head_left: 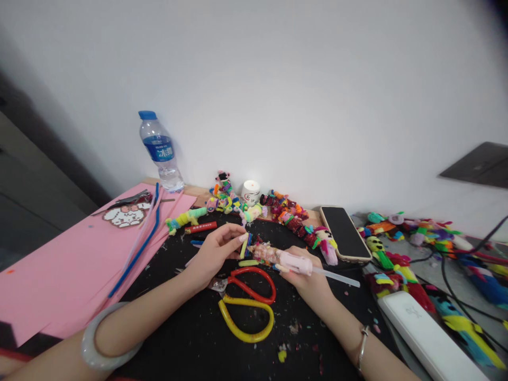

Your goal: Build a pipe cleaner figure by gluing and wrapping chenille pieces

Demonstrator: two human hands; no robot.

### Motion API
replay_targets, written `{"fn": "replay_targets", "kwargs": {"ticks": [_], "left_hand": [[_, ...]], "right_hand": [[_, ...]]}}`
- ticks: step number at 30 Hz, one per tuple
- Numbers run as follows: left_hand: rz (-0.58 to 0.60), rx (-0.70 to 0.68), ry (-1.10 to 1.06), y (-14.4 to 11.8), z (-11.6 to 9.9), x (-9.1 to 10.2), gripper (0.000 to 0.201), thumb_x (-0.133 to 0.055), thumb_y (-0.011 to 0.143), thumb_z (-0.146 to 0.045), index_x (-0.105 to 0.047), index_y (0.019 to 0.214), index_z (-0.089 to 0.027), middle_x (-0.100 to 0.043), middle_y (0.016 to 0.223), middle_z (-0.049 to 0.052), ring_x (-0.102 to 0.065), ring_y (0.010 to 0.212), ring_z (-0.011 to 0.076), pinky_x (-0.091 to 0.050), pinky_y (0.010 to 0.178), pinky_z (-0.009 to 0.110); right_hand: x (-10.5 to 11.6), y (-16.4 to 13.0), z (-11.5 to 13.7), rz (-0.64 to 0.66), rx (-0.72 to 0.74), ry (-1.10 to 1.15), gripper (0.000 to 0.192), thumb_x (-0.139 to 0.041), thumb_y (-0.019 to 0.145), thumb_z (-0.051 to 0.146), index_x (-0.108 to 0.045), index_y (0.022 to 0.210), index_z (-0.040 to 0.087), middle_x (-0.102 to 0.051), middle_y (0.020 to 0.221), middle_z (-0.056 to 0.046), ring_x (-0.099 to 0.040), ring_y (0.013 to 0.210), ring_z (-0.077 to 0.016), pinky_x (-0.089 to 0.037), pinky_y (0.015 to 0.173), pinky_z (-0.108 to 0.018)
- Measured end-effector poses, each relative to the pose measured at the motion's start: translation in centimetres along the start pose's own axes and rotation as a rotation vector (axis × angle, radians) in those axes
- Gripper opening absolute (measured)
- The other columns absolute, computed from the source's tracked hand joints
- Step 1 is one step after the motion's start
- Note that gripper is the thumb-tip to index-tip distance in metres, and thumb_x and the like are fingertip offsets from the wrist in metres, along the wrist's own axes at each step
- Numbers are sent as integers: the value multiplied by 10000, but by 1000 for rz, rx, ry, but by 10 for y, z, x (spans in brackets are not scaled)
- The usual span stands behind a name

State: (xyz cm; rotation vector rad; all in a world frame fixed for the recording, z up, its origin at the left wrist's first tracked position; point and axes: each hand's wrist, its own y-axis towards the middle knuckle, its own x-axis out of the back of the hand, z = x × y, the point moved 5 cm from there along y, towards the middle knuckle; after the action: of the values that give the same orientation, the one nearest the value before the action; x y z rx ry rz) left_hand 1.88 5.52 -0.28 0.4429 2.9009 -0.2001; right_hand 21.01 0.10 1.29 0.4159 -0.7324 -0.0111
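gluing looked to be the step in hand: the right hand (305, 275) was closed around a pink glue gun (291, 261), its clear glue stick (337, 276) jutting out the back toward the right, nozzle pointed left at a small craft figure (265, 252) of fuzzy, multicoloured bits. the left hand (216, 253) was pinched shut on a short pale yellow-green piece (243, 245), held upright just beside the figure's left end, touching or nearly so; the exact contact was too small to tell. by my judgement the piece was being set in place, and the next move called for a steady nozzle close to the join and fingertips kept off the hot tip.

the work sat over a black mat (190, 338) dusted with clippings. scissors (246, 304) with one red loop and one yellow loop lay open just under both hands, near enough to catch a wrist. another pale green scrap (248, 262) lay on the mat between the scissors and the figure. behind the hands a row of finished fuzzy figures (286, 211) curved along the wall, with a small white jar (250, 191) among them and a water bottle (161, 151) further left. a dark phone (344, 233) lay near the right hand, a white flat box (428, 338) sat lower right, and cables crossed a heap of more figures (428, 248) at the far right. pink sheets (55, 270) with long blue and pink stems (138, 243) lay at the left, well apart from the work.
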Motion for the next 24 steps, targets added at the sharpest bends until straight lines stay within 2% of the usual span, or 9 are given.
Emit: {"fn": "replay_targets", "kwargs": {"ticks": [9, 24], "left_hand": [[19, 15, 20, 0, 0, -2, 235, -671, 717, -354, -604, 877, -195, -587, 768, -17, -536, 655, 107, -477, 566, 199], [32, 22, 19, -1, -3, -3, 251, -674, 713, -353, -600, 878, -178, -586, 766, -18, -526, 623, 91, -457, 562, 189]], "right_hand": [[-2, 1, -3, 20, -44, 24, 197, -621, 758, 279, -514, 621, 187, -545, 625, 7, -478, 573, -134, -334, 520, -238], [0, 1, -5, -20, -106, 61, 217, -610, 746, 282, -479, 597, 196, -522, 612, 7, -447, 547, -132, -319, 489, -240]]}}
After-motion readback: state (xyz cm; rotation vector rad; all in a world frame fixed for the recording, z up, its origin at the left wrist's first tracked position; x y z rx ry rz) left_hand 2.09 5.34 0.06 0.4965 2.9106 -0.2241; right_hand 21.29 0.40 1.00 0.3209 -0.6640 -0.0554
